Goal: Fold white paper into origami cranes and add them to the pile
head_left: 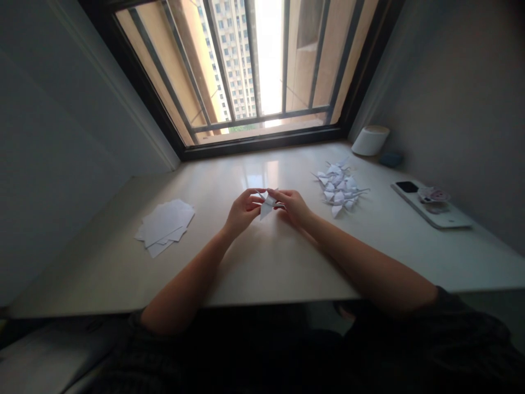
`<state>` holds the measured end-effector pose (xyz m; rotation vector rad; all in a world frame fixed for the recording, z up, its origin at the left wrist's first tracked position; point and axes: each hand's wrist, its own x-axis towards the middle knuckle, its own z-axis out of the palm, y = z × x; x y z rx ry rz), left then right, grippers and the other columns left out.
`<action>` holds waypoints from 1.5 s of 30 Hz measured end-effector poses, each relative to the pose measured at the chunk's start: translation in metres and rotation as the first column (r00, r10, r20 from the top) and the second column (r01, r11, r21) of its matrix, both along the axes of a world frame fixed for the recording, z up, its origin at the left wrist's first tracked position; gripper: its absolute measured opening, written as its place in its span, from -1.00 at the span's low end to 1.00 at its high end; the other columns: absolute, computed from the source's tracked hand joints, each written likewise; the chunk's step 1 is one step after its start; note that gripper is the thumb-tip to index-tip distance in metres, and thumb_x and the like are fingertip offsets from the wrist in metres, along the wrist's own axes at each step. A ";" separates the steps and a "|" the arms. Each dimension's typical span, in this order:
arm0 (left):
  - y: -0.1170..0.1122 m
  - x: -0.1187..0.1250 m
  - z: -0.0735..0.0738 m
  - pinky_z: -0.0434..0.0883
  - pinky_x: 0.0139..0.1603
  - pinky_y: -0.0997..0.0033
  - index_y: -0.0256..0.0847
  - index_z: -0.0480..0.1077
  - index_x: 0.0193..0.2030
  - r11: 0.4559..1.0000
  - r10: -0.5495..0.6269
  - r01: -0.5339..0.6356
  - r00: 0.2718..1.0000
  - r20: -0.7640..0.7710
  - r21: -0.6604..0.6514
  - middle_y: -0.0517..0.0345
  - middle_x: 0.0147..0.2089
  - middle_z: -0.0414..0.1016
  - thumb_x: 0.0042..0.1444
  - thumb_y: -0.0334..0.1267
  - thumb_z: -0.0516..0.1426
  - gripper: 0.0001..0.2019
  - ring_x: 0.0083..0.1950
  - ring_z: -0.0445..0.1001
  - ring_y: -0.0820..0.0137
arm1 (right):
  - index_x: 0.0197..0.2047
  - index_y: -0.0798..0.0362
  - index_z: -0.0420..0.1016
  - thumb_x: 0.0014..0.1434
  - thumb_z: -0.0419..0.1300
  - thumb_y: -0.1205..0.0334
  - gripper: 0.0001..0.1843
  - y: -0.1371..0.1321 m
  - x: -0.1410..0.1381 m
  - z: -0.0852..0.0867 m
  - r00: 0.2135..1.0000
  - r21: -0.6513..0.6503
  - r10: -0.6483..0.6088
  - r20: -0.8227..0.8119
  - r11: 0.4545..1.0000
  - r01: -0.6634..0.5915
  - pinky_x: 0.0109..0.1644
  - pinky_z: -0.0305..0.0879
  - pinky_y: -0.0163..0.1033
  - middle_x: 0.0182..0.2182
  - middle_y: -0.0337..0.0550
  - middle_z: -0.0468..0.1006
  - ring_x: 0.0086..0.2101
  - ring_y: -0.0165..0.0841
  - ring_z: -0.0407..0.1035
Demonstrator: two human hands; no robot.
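Observation:
Between my two hands, just above the white table (246,273), is a folded white paper crane (268,204). My left hand (243,210) pinches its left side between thumb and fingers. From the other side my right hand (292,204) grips it, with the thumb and forefinger near its top. One pointed wing of the crane hangs down toward me. The fingers hide parts of its body. To the right of my hands lies a heap of folded white paper cranes (338,189), and to the left a loose stack of white paper squares (164,223).
A phone (430,205) with a round grip on its back lies at the right. Behind it, by the wall, stand a white cylinder-shaped object (370,140) and a small dark item (391,159). A barred window (262,137) closes off the table's far side.

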<state>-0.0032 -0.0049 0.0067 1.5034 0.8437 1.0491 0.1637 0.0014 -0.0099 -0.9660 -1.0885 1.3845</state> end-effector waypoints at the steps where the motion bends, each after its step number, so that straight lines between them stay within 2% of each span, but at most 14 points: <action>1: -0.001 0.000 0.000 0.41 -0.27 0.41 -0.21 0.35 -0.05 1.000 -0.004 0.004 1.000 0.002 0.006 0.09 -0.26 0.53 -0.07 -0.23 0.29 -0.59 -0.26 0.55 0.34 | -0.53 0.08 0.54 -0.15 0.36 -0.16 -0.57 0.000 0.000 0.000 1.000 -0.004 0.011 0.000 1.000 -0.011 -0.39 0.18 -0.29 -0.55 -0.19 0.48 -0.48 -0.42 0.30; 4: -0.001 0.001 0.001 0.42 -0.29 0.42 -0.20 0.36 -0.12 0.999 0.034 -0.034 0.999 0.008 0.030 0.13 -0.30 0.52 -0.08 -0.25 0.29 -0.64 -0.30 0.53 0.37 | -0.50 0.07 0.57 -0.14 0.35 -0.17 -0.58 -0.001 -0.001 0.002 0.999 -0.021 0.041 0.014 0.999 -0.041 -0.38 0.18 -0.28 -0.53 -0.19 0.50 -0.47 -0.42 0.32; 10: -0.002 0.001 0.001 0.42 -0.28 0.43 -0.16 0.37 -0.20 0.988 0.125 -0.118 0.990 -0.061 0.099 0.17 -0.28 0.52 -0.17 -0.21 0.34 -0.63 -0.32 0.51 0.41 | -0.53 0.06 0.55 -0.14 0.35 -0.18 -0.57 -0.002 -0.001 0.002 1.000 -0.005 0.018 0.020 1.000 -0.018 -0.36 0.20 -0.27 -0.54 -0.20 0.51 -0.48 -0.41 0.32; 17: -0.002 -0.001 -0.001 0.43 -0.23 0.38 -0.19 0.40 -0.24 0.991 0.052 -0.040 0.994 -0.092 0.129 0.17 -0.36 0.51 -0.10 -0.20 0.31 -0.72 -0.31 0.50 0.39 | -0.48 0.05 0.60 -0.09 0.34 -0.15 -0.60 0.000 0.002 -0.003 0.991 -0.017 0.134 0.021 0.991 -0.134 -0.35 0.20 -0.27 -0.54 -0.20 0.52 -0.48 -0.41 0.33; 20: -0.002 -0.001 0.000 0.43 -0.25 0.39 -0.20 0.42 -0.29 0.989 0.063 -0.051 0.995 -0.079 0.138 0.12 -0.29 0.53 -0.10 -0.20 0.31 -0.75 -0.29 0.50 0.39 | -0.50 0.07 0.58 -0.11 0.34 -0.19 -0.57 0.000 0.001 -0.002 0.991 -0.022 0.132 0.029 0.991 -0.131 -0.38 0.20 -0.27 -0.55 -0.19 0.51 -0.51 -0.42 0.32; 22: -0.001 -0.001 0.001 0.43 -0.25 0.38 -0.21 0.43 -0.30 0.987 0.080 -0.071 0.995 -0.060 0.143 0.07 -0.22 0.54 -0.11 -0.19 0.31 -0.75 -0.25 0.51 0.37 | -0.40 0.05 0.60 -0.08 0.31 -0.21 -0.54 0.000 0.002 0.001 0.996 -0.005 0.089 0.017 0.996 -0.089 -0.39 0.22 -0.28 -0.51 -0.18 0.52 -0.50 -0.42 0.34; 24: 0.000 -0.001 0.001 0.44 -0.24 0.37 -0.22 0.44 -0.30 0.987 0.102 -0.098 0.994 -0.028 0.127 0.05 -0.18 0.54 -0.12 -0.18 0.31 -0.75 -0.23 0.52 0.35 | -0.17 -0.02 0.58 -0.03 0.27 -0.20 -0.52 0.001 0.003 0.003 1.000 0.048 0.004 -0.004 0.999 -0.004 -0.38 0.26 -0.29 -0.40 -0.19 0.56 -0.47 -0.42 0.36; 26: 0.001 -0.001 0.001 0.44 -0.24 0.37 -0.22 0.45 -0.29 0.987 0.128 -0.129 0.992 0.016 0.098 0.05 -0.21 0.55 -0.13 -0.18 0.32 -0.74 -0.24 0.52 0.34 | 0.02 -0.12 0.50 0.00 0.26 -0.13 -0.48 0.002 0.006 0.004 0.997 0.156 -0.074 0.014 0.985 0.071 -0.33 0.32 -0.27 -0.22 -0.18 0.57 -0.41 -0.42 0.40; 29: 0.003 -0.001 0.000 0.43 -0.25 0.37 -0.23 0.46 -0.26 0.983 0.157 -0.164 0.984 0.082 0.085 0.10 -0.29 0.56 -0.13 -0.23 0.32 -0.73 -0.29 0.52 0.36 | 0.08 -0.18 0.47 0.00 0.31 0.02 -0.47 0.003 0.010 0.004 0.986 0.364 -0.091 0.137 0.931 0.036 -0.22 0.38 -0.24 0.06 -0.13 0.46 -0.25 -0.36 0.44; 31: 0.004 -0.001 -0.002 0.44 -0.24 0.38 -0.23 0.48 -0.24 0.982 0.148 -0.159 0.984 0.103 0.099 0.11 -0.30 0.57 -0.12 -0.26 0.31 -0.74 -0.29 0.52 0.36 | 0.05 -0.18 0.50 0.00 0.33 0.08 -0.51 0.003 0.010 0.002 0.971 0.454 -0.090 0.219 0.891 -0.020 -0.20 0.40 -0.23 0.12 -0.11 0.40 -0.19 -0.33 0.44; 37: 0.007 -0.002 -0.011 0.45 -0.15 0.36 -0.24 0.51 -0.26 0.987 0.071 -0.086 0.992 0.107 0.137 0.08 -0.24 0.59 -0.10 -0.33 0.30 -0.79 -0.21 0.55 0.34 | -0.11 -0.15 0.61 0.10 0.26 0.18 -0.74 0.001 0.007 -0.002 0.944 0.617 -0.184 0.275 0.786 -0.027 -0.18 0.41 -0.20 -0.06 -0.10 0.55 -0.09 -0.26 0.44; 41: 0.008 -0.002 -0.013 0.46 -0.13 0.34 -0.22 0.52 -0.24 0.986 0.045 -0.064 0.991 0.123 0.154 0.10 -0.27 0.58 -0.10 -0.32 0.31 -0.77 -0.21 0.56 0.33 | -0.11 -0.14 0.62 0.12 0.23 0.26 -0.74 -0.001 0.006 -0.002 0.927 0.642 -0.243 0.286 0.767 0.003 -0.24 0.37 -0.23 -0.18 -0.14 0.60 -0.18 -0.30 0.45; 45: 0.007 -0.003 -0.014 0.47 -0.12 0.32 -0.22 0.51 -0.24 0.983 0.047 -0.065 0.993 0.107 0.170 0.08 -0.25 0.58 -0.08 -0.28 0.32 -0.78 -0.20 0.56 0.32 | -0.13 -0.08 0.63 0.11 0.19 0.34 -0.71 -0.004 0.006 -0.001 0.900 0.641 -0.296 0.321 0.767 0.024 -0.32 0.30 -0.28 -0.34 -0.18 0.57 -0.34 -0.38 0.40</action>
